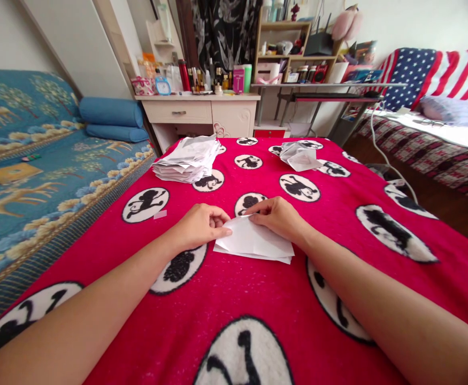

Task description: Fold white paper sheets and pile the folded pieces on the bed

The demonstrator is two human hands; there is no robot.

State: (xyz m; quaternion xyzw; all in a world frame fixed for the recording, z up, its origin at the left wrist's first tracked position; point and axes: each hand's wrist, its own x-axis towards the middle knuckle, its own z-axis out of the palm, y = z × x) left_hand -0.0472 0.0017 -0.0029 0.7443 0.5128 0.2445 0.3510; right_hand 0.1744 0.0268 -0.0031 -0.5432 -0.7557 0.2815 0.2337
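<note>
A partly folded sheet of white paper (253,243) lies on the red blanket (258,299) in front of me. My left hand (199,224) is curled, its fingertips pinching and pressing the paper's left edge. My right hand (276,216) rests on the paper's upper edge, fingers closed on a fold. A stack of white paper sheets (188,158) sits further back on the left. A smaller heap of folded paper pieces (300,155) lies at the back right.
The red blanket has black-and-white round cartoon patches. A blue patterned sofa (37,160) runs along the left. A white dresser (197,112) with bottles and a desk with shelves (317,85) stand behind. A bed with a flag-print cover (430,75) is at the right.
</note>
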